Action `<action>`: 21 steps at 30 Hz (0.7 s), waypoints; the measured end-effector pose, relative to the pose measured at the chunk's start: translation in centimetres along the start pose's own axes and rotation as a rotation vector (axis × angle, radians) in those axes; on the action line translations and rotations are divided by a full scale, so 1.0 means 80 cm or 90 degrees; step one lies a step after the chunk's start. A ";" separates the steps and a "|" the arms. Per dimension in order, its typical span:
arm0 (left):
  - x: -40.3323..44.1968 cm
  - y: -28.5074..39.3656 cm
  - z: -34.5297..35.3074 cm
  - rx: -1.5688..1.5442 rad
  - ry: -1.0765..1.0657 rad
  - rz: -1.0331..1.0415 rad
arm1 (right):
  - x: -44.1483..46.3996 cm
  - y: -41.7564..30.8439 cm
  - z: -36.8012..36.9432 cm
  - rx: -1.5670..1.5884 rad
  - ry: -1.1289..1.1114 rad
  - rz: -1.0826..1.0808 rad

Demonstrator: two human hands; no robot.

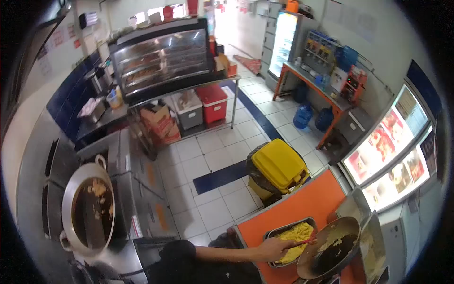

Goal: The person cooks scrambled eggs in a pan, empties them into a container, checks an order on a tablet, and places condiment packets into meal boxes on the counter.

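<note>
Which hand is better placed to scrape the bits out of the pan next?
Left, probably: the left hand grips a red utensil at the pan rim. The right hand is out of view, so its placement is unknown.

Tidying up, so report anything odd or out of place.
Two things look untidy: under the display case, the cardboard box looks crumpled, flaps splayed; and the black liner bulges from under the yellow lid. No clear spill.
</note>
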State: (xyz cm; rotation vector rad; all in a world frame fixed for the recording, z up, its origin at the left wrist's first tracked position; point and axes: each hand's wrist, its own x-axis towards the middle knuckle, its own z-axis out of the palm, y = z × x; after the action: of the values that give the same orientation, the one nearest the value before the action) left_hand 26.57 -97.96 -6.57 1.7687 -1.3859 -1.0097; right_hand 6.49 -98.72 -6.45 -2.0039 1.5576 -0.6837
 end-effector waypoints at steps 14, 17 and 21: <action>-0.048 -0.069 -0.029 -0.081 0.008 -0.018 | 0.019 -0.060 0.016 0.038 -0.185 0.007; -0.022 -0.108 0.012 -0.188 0.005 0.037 | 0.020 -0.067 0.014 0.057 -0.221 0.001; -0.048 -0.099 0.027 -0.259 0.170 0.019 | 0.011 -0.058 0.004 0.103 -0.276 -0.001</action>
State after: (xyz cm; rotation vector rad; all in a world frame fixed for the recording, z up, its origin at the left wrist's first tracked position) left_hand 27.84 -92.61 -13.76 1.5093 -0.9603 -0.9230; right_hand 10.20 -98.57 -3.54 -1.8762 1.2046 -0.3312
